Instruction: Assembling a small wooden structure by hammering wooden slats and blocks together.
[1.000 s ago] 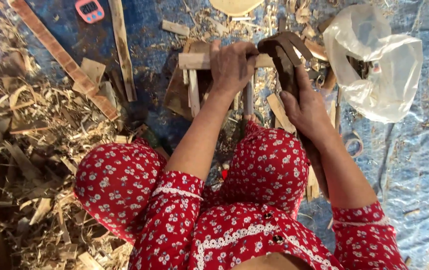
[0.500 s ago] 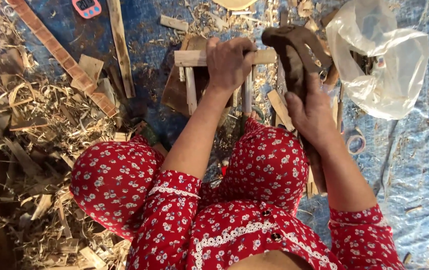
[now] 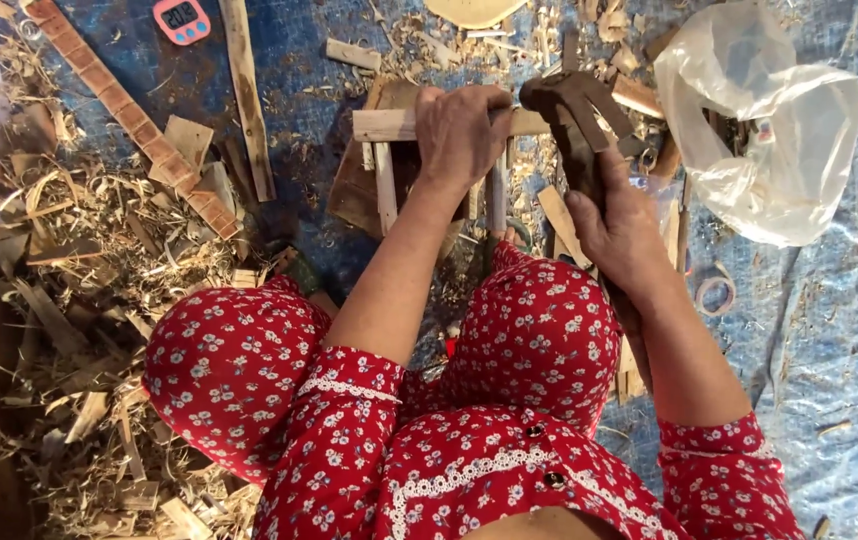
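1. Centre top of the frame: the left hand (image 3: pixel 464 125) is clenched over the top bar of a small wooden frame (image 3: pixel 389 125), whose pale slats hang down below the bar.
2. Just right of it, the right hand (image 3: pixel 619 225) grips the handle of a dark wooden mallet (image 3: pixel 574 100), head raised beside the frame's right end.
3. The step looks like knocking the frame's joints together, though the joint itself is hidden behind the fingers.
4. A blow next would call for a steady hold and a square strike, clear of the knuckles.
5. Shavings (image 3: pixel 79 300) fill the left; a clear plastic bag (image 3: pixel 779 130) lies upper right.
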